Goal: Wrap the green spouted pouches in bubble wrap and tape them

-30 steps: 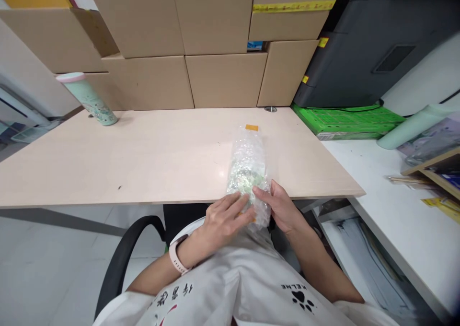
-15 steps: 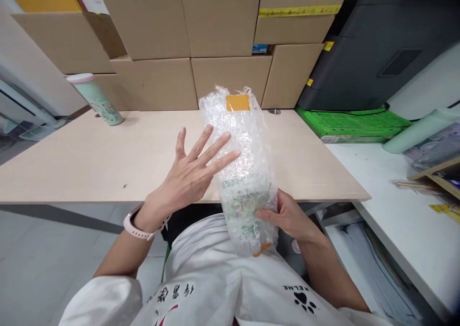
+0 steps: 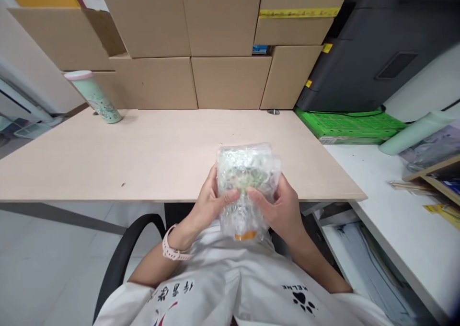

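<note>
A package wrapped in clear bubble wrap (image 3: 247, 165) is held above the desk's front edge, close to my lap. Something green and white shows blurrily through the plastic, and an orange patch sits at its lower end. My left hand (image 3: 212, 199) grips the left side with its thumb on the front. On the opposite side, my right hand (image 3: 280, 208) holds it the same way, the two thumb tips close together. The fingers behind the package are hidden.
Cardboard boxes (image 3: 230, 82) are stacked along the back of the desk (image 3: 161, 158). A mint-green tumbler (image 3: 96, 98) stands at the left. To the right are a green crate-like box (image 3: 354, 127), a large dark grey machine (image 3: 366, 52) and a white side table (image 3: 388, 206).
My left hand has gone from spread fingers to gripping the package's left side. The package now appears much shorter, its upper part no longer visible. My right hand has shifted its grip slightly.
</note>
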### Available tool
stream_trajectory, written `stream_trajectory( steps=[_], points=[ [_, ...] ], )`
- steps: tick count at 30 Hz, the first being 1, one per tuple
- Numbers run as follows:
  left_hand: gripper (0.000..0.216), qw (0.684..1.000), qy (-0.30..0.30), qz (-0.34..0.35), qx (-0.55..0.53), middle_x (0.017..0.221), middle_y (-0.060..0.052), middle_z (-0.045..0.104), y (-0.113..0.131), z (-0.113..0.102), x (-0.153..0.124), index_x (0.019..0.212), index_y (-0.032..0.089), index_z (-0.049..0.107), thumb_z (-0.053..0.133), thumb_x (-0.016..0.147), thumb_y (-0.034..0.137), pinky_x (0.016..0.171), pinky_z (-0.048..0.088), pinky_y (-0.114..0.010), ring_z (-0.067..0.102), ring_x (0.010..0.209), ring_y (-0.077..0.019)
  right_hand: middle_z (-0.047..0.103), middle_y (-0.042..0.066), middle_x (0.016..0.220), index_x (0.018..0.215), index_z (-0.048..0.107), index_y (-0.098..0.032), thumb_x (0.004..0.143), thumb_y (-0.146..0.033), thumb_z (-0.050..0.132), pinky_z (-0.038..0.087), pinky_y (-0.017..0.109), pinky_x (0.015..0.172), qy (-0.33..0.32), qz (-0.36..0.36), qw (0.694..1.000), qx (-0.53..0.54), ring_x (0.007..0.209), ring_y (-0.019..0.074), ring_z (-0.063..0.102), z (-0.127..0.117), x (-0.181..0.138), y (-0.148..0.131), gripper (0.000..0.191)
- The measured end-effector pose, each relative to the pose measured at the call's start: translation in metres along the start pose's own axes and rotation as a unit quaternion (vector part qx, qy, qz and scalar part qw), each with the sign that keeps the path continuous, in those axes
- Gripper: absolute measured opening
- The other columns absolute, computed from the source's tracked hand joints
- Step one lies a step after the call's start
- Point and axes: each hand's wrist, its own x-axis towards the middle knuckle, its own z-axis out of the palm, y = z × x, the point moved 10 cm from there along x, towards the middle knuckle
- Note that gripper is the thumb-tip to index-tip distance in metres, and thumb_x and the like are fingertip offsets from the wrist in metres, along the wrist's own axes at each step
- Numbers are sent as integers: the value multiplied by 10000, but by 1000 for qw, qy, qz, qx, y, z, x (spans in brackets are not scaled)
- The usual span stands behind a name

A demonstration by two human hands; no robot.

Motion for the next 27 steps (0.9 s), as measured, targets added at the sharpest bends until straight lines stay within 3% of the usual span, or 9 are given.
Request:
stream_trajectory(
  steps=[2, 4, 7, 10, 13, 15, 18, 22, 27],
  points=[
    [652, 999, 43, -4, -25, 1369, -150, 591, -5, -10, 7, 1445, 235, 356, 641, 905, 464, 919, 595, -391, 668, 1136, -271, 643, 116, 1152, 1148, 621, -244, 786, -517, 733, 538, 471, 911, 51, -66, 992, -91, 1078, 315, 617, -7, 12, -14, 467],
    [615, 997, 64, -21, -44, 1342, -149, 612, -14, -21, 14, 1420, 220, 390, 642, 905, 444, 892, 599, -377, 683, 1099, -261, 497, 146, 1409, 1350, 516, -250, 772, -532, 737, 442, 519, 1070, 68, -123, 982, -123, 1296, 345, 488, -7, 25, -21, 680],
    [562, 997, 54, -54, -33, 1318, -171, 628, -32, -29, 28, 1401, 175, 420, 572, 939, 458, 880, 594, -394, 688, 1088, -273, 215, 117, 1634, 1571, 176, -290, 842, -534, 669, 371, 509, 1150, -24, -109, 991, -75, 1471, 311, 302, 13, 51, 3, 914],
    [643, 986, 94, -33, 137, 1418, -212, 544, -39, -44, 37, 1472, 149, 359, 552, 942, 457, 1023, 510, -495, 580, 1270, -325, 234, 113, 1639, 1588, 144, -284, 898, -519, 603, 378, 481, 1150, -69, -70, 994, -47, 1492, 285, 281, 27, 69, 32, 861],
    [687, 904, 155, 44, 397, 1583, -238, 322, -22, -49, 37, 1522, 136, 303, 530, 953, 446, 1178, 276, -613, 277, 1494, -371, 297, 134, 1616, 1577, 226, -250, 930, -496, 555, 327, 495, 1180, -75, -77, 990, -93, 1493, 277, 289, 36, 76, 43, 766],
    [681, 842, 122, 100, 515, 1638, -213, 208, -14, -33, 34, 1539, 149, 282, 478, 974, 475, 1207, 135, -649, 109, 1543, -366, 263, 132, 1634, 1566, 276, -236, 964, -473, 493, 240, 525, 1213, -73, -114, 977, -164, 1519, 275, 227, 41, 75, 39, 683],
    [767, 794, -1, 124, 595, 1643, -190, 216, -24, -4, 30, 1573, 155, 193, 409, 972, 580, 1215, 96, -641, 111, 1548, -343, 207, 62, 1663, 1545, 346, -281, 1015, -427, 363, 161, 567, 1222, -96, -168, 946, -261, 1548, 271, 116, 50, 68, 31, 550],
    [915, 767, -34, 104, 632, 1632, -218, 226, -38, 4, 26, 1585, 99, 109, 386, 932, 677, 1214, 91, -636, 141, 1541, -354, 188, 26, 1667, 1571, 294, -278, 1037, -427, 278, 198, 566, 1210, -157, -175, 925, -299, 1556, 265, 57, 60, 62, 36, 554],
    [939, 764, -30, 111, 635, 1630, -228, 225, -42, 5, 27, 1585, 94, 96, 407, 922, 681, 1206, 98, -646, 149, 1538, -360, 174, 21, 1670, 1574, 280, -295, 1038, -448, 273, 203, 564, 1209, -157, -170, 928, -292, 1556, 262, 53, 59, 63, 40, 557]
  ],
)
